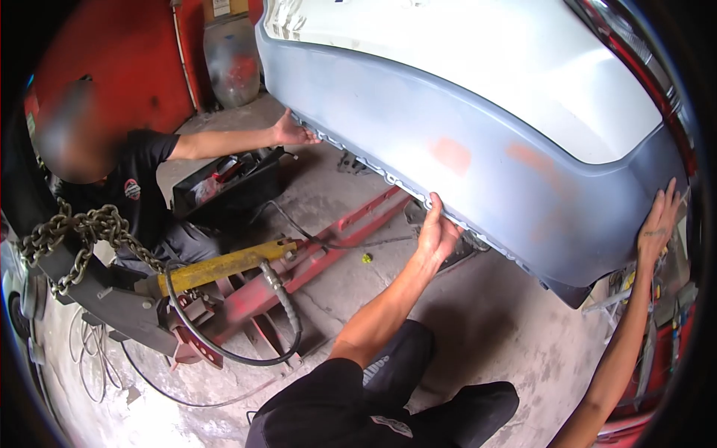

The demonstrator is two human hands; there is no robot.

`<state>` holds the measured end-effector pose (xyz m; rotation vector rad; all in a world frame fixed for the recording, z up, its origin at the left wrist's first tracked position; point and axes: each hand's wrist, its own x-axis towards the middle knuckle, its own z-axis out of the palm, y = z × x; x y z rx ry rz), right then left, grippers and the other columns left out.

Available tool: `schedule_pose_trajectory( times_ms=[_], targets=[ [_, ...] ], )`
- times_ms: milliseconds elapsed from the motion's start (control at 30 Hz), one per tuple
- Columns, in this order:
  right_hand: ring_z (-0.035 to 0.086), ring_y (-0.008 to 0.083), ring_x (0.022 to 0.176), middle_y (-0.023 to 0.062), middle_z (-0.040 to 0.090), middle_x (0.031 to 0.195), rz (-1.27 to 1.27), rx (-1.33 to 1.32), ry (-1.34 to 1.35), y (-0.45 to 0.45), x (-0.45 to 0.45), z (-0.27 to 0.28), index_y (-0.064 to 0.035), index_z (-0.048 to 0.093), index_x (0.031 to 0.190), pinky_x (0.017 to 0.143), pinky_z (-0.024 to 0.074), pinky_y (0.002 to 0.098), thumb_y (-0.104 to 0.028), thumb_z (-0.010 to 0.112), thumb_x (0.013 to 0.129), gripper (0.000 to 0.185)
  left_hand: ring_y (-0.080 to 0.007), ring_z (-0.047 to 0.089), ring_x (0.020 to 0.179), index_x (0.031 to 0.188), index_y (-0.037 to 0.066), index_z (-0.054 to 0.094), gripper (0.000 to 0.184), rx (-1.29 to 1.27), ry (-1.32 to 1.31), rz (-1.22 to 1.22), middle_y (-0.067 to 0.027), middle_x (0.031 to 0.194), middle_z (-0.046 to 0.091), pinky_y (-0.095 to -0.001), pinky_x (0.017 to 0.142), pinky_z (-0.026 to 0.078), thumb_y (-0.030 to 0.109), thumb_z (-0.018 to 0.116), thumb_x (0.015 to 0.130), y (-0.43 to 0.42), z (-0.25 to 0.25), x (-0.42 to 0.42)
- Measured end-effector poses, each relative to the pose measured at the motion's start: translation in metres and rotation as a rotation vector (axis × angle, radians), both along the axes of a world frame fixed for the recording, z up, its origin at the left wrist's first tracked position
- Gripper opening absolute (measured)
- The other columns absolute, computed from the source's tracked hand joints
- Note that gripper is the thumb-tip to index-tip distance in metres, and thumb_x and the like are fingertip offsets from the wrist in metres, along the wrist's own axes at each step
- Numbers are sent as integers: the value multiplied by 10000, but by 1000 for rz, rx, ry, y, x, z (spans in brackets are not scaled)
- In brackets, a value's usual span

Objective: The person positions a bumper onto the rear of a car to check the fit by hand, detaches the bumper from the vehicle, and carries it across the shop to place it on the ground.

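A large grey bumper (358,97) with orange-brown patches spans the upper right, below a white car panel (478,45). My left hand (438,230) grips its lower edge near the middle, thumb up against the face and the other fingers hidden or partly hidden underneath. At the bumper's right end, my right hand (658,222) lies against the outer surface with its fingers stretched out. A co-worker's hand (293,131) touches the lower edge farther left, apart from mine. White clips or tabs line that lower edge.
The co-worker (153,201) crouches at the left. Before them are a yellow hydraulic cylinder (224,265), a red metal beam (299,272), chains (93,228) and hoses. A black tool box (205,201) stands on the floor behind. Tools and a red cart are partly visible at the right edge.
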<state>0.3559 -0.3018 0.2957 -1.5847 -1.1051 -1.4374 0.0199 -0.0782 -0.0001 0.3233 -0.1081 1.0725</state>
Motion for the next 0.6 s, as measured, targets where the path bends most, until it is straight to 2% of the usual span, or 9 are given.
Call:
schedule_pose_trajectory(
  times_ms=[167, 267, 400, 433, 533, 567, 600],
  targets=[
    [327, 457, 1480, 314, 357, 1581, -10, 17, -7, -1, -3, -1, -156, 390, 1584, 1213, 249, 479, -465, 359, 1081, 591, -241, 580, 1285, 1452, 129, 449, 635, 62, 26, 53, -65, 1431, 575, -453, 1022, 491, 537, 599, 989, -5, -13, 8],
    [347, 464, 1467, 319, 363, 1574, -37, 22, -13, 0, -1, -1, -154, 389, 1584, 1203, 270, 485, -451, 364, 1082, 584, -238, 583, 1275, 1452, 142, 450, 614, 71, 19, 21, -54, 1414, 585, -454, 1016, 495, 529, 591, 996, -6, -12, 12],
    [377, 469, 1449, 324, 366, 1569, -71, 12, -7, -2, 1, -1, -158, 393, 1582, 1176, 312, 499, -428, 360, 1085, 567, -233, 563, 1285, 1490, 151, 395, 695, 60, 75, 16, -57, 1447, 549, -441, 986, 491, 598, 561, 984, -14, -3, 11],
    [384, 470, 1444, 326, 370, 1566, -90, 5, -9, -2, 1, 0, -156, 396, 1581, 1167, 324, 501, -420, 359, 1086, 562, -256, 543, 1305, 1475, 188, 381, 646, 42, 47, -18, -51, 1470, 510, -533, 1005, 481, 553, 595, 987, -11, -6, 11],
    [382, 469, 1446, 337, 375, 1557, -95, 6, -2, -2, -6, 1, -151, 401, 1578, 1170, 320, 492, -413, 359, 1088, 558, -258, 545, 1300, 1469, 196, 385, 653, 10, 63, -34, -56, 1459, 518, -537, 984, 495, 572, 598, 978, -13, -2, 9],
    [405, 465, 1428, 298, 436, 1534, -132, 15, 18, 1, -4, 1, -106, 435, 1554, 1175, 319, 490, -399, 360, 1091, 553, -257, 543, 1303, 1465, 196, 401, 651, -12, 82, -26, -63, 1455, 523, -540, 979, 501, 575, 600, 974, -14, -1, 8],
    [418, 461, 1416, 270, 469, 1519, -74, 1, -80, 3, -2, 3, -81, 462, 1530, 1176, 321, 499, -386, 375, 1090, 542, -264, 561, 1280, 1449, 190, 428, 629, 33, 87, -49, -68, 1424, 551, -534, 959, 514, 562, 607, 975, -15, 1, 3]
  ],
)
